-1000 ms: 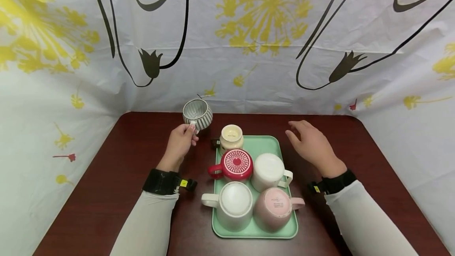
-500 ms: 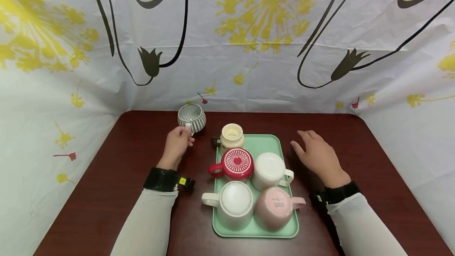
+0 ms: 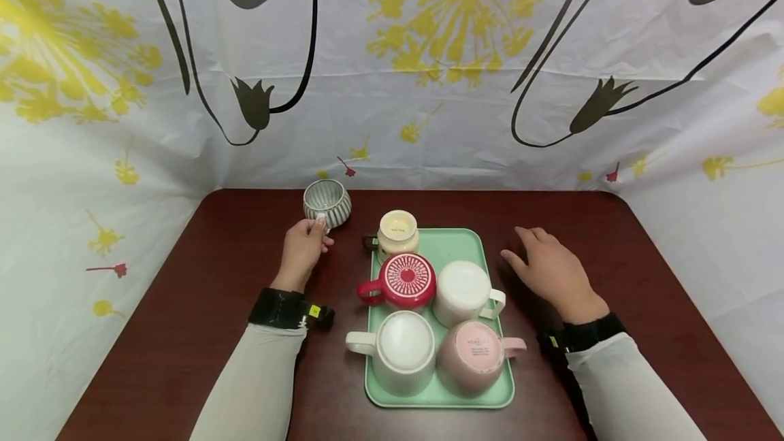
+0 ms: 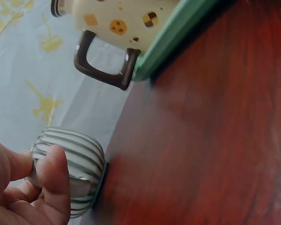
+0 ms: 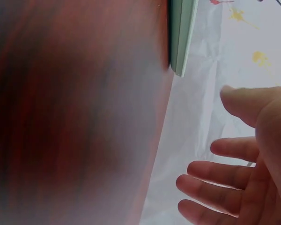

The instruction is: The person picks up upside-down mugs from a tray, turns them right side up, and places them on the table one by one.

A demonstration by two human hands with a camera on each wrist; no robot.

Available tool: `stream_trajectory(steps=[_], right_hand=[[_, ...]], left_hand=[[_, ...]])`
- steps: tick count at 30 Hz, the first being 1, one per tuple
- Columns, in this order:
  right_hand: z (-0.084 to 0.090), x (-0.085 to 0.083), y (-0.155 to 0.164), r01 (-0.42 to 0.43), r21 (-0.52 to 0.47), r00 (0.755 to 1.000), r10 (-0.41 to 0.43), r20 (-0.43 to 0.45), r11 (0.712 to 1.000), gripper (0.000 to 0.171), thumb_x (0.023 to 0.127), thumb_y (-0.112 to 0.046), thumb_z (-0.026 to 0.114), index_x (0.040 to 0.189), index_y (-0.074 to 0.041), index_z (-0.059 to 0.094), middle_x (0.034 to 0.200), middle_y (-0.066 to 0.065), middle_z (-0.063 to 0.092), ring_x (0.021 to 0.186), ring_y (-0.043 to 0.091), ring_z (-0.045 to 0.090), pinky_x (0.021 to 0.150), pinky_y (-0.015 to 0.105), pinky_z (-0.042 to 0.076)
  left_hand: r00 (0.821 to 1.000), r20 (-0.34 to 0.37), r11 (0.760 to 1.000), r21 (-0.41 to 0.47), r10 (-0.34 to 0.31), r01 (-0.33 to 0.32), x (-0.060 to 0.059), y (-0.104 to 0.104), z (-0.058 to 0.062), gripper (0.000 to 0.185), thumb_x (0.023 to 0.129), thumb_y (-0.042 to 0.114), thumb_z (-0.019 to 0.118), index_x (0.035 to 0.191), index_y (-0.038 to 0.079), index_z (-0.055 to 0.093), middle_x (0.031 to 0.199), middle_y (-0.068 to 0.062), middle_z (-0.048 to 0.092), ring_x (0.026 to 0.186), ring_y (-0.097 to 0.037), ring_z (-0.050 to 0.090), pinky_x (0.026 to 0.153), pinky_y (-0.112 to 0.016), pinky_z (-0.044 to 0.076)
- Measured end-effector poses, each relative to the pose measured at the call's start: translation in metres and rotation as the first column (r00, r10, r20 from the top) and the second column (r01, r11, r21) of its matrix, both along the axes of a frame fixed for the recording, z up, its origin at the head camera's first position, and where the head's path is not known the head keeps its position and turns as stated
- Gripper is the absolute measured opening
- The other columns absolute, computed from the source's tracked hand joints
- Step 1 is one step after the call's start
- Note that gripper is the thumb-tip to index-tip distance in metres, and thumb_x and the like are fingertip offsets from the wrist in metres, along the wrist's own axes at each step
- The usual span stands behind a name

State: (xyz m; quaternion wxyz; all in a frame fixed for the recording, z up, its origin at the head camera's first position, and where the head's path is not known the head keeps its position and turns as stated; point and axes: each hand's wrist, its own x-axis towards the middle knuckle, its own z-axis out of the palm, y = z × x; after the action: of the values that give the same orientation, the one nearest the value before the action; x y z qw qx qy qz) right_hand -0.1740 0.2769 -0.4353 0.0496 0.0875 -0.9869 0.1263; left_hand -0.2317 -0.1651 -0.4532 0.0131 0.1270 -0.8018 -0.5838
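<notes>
My left hand [image 3: 301, 250] pinches the handle of a grey-and-white ribbed mug [image 3: 333, 207], which is upright at the back left of the table. In the left wrist view, thumb and fingers close round that handle, and the ribbed mug [image 4: 77, 154] sits low against the tabletop. To the right of the tray, my right hand [image 3: 554, 271] is over the table with relaxed fingers and holds nothing. Loosely spread fingers [image 5: 215, 192] show in the right wrist view.
A green tray [image 3: 452, 243] bears several upside-down mugs: a cream mug [image 3: 398, 233] with a brown handle, a red mug [image 3: 407, 281], a white mug [image 3: 462, 291], a white ribbed mug [image 3: 404, 352] and a pink mug [image 3: 474, 359]. A patterned cloth [image 3: 429, 155] hangs behind the table.
The ribbed mug, in my left hand, has moved a little left and come down to the table, tilting less. My right hand has shifted slightly right and lower.
</notes>
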Motion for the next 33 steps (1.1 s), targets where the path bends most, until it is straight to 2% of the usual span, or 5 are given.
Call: stream_trajectory(steps=[5,14,23,28,33], right_hand=[[0.0,0.0,0.001,-0.007,0.022,1.0,0.006,0.028,1.0,0.068,0.104,-0.041,0.062,0.151,0.004,0.045,0.145,0.032,0.051,0.131,0.051,0.053,0.098,0.067,0.049],[0.003,0.001,-0.001,-0.011,0.028,0.999,0.01,0.051,1.0,0.068,0.104,-0.041,0.061,0.151,0.005,0.045,0.145,0.033,0.051,0.13,0.053,0.053,0.097,0.067,0.049],[0.002,0.001,-0.001,-0.01,0.019,0.999,0.009,0.053,1.0,0.068,0.104,-0.042,0.061,0.151,0.004,0.045,0.144,0.033,0.051,0.129,0.051,0.054,0.095,0.067,0.05],[0.002,0.001,-0.002,-0.011,0.012,0.998,0.011,0.063,1.0,0.067,0.104,-0.041,0.061,0.151,0.004,0.045,0.145,0.033,0.051,0.13,0.051,0.053,0.097,0.067,0.049],[0.002,0.002,-0.003,-0.014,0.01,0.998,0.013,0.068,1.0,0.067,0.104,-0.04,0.061,0.151,0.005,0.046,0.146,0.033,0.05,0.131,0.051,0.053,0.097,0.067,0.049]], left_hand=[[1.0,0.008,0.998,-0.055,-0.006,0.006,0.001,-0.003,-0.001,0.037,0.111,0.038,0.049,0.112,0.004,0.065,0.084,-0.005,0.063,0.075,-0.02,0.053,0.068,-0.032,0.042],[0.999,0.008,0.989,-0.14,-0.036,0.036,0.003,-0.005,0.002,0.042,0.111,0.042,0.047,0.126,0.006,0.062,0.114,-0.017,0.064,0.096,-0.027,0.06,0.079,-0.036,0.045],[0.991,-0.131,0.949,-0.313,-0.019,-0.023,0.009,-0.002,0.011,0.042,0.11,0.036,0.052,0.131,0.0,0.051,0.131,-0.019,0.052,0.112,-0.035,0.057,0.093,-0.05,0.049],[0.967,-0.229,0.939,-0.343,-0.111,0.026,0.011,0.01,0.022,0.037,0.11,0.031,0.052,0.132,0.002,0.055,0.129,-0.017,0.053,0.103,-0.032,0.059,0.085,-0.047,0.051],[0.935,-0.247,0.894,-0.428,-0.255,0.131,0.013,0.025,0.022,0.031,0.109,0.027,0.055,0.129,0.006,0.064,0.131,-0.015,0.061,0.118,-0.033,0.06,0.1,-0.051,0.051]])
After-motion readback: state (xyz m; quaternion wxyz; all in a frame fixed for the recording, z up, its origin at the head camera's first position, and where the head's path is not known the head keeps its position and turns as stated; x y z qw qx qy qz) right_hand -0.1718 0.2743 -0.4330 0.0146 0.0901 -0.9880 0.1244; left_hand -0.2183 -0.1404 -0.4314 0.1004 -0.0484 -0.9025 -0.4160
